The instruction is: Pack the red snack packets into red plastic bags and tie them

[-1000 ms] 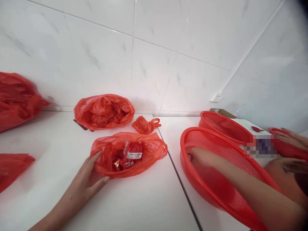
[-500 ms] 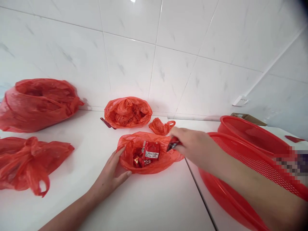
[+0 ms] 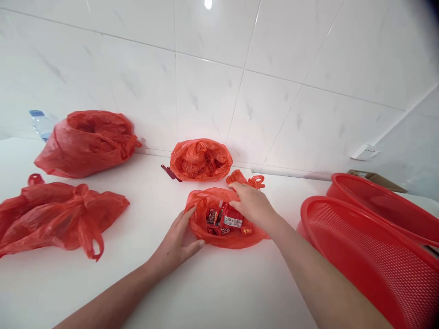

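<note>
An open red plastic bag (image 3: 206, 235) lies on the white table (image 3: 219, 292) and holds several small red snack packets (image 3: 233, 220). My left hand (image 3: 174, 242) rests against the bag's left rim, fingers stretched and thumb apart. My right hand (image 3: 252, 203) hovers over the bag's mouth. Its fingers are curled down together onto the packets, and what is under them is hidden.
Behind stand a stuffed red bag (image 3: 200, 160), a small knotted bag (image 3: 245, 179) and a dark red clip (image 3: 170, 172). At the left are a big bag (image 3: 87, 144), a tied bag (image 3: 58, 214) and a bottle (image 3: 39, 122). Two red mesh baskets (image 3: 370, 256) and a box (image 3: 375, 180) fill the right.
My right hand left the near basket, carried a small dark packet leftward and now dips into the open bag. The view swung left. Another person's hands at the right are out of view.
</note>
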The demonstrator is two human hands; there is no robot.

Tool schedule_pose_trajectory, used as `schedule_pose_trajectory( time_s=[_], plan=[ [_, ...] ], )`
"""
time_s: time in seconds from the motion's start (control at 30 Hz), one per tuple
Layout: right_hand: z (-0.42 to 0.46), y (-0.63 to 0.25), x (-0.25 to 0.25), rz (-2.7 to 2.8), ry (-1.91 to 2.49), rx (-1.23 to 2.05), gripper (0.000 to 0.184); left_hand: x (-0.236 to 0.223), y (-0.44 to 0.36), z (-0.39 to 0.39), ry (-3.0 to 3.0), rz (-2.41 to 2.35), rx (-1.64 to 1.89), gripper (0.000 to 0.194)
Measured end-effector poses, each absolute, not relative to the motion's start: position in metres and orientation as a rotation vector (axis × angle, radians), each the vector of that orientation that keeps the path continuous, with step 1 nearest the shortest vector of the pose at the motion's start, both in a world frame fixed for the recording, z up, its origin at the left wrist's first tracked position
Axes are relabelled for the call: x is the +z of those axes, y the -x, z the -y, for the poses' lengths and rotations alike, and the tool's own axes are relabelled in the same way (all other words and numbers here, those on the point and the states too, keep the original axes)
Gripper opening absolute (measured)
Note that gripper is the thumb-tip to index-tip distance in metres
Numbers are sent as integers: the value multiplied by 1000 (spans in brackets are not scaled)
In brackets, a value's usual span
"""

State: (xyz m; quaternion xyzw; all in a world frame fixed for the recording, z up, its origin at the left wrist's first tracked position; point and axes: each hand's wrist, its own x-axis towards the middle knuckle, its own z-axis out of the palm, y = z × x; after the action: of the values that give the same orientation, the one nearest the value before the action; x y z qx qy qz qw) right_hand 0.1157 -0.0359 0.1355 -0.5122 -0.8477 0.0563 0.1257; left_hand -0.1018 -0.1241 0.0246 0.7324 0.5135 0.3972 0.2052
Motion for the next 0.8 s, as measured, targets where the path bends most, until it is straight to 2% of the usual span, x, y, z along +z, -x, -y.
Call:
schedule_pose_trajectory(
  time_s=[0.1, 0.17, 0.27, 0.33, 0.5, 0.6, 0.7, 0.8],
  plan=[
    [43, -131, 127, 2156, 1538, 154, 25, 24, 103, 124, -2038, -1428, 1083, 73],
    [49, -141, 117, 1944, 1550, 62, 23, 22, 103, 124, -2041, -1433, 1081, 74],
    [55, -157, 97, 1723, 1549, -96, 29, 19, 104, 123, -2046, -1450, 1086, 76],
    [59, -166, 83, 1678, 1553, -95, 40, 19, 104, 122, -2052, -1455, 1089, 75],
    [63, -183, 57, 1685, 1658, 212, 62, 22, 101, 121, -2054, -1455, 1097, 76],
    [62, -192, 51, 1625, 1729, 351, 53, 23, 101, 121, -1993, -1455, 1159, 74],
    [59, -201, 49, 1529, 1739, 485, 35, 28, 102, 120, -1859, -1527, 1301, 58],
    [57, -204, 48, 1438, 1598, 715, 36, 38, 100, 118, -1790, -1655, 1408, 50]
  ],
)
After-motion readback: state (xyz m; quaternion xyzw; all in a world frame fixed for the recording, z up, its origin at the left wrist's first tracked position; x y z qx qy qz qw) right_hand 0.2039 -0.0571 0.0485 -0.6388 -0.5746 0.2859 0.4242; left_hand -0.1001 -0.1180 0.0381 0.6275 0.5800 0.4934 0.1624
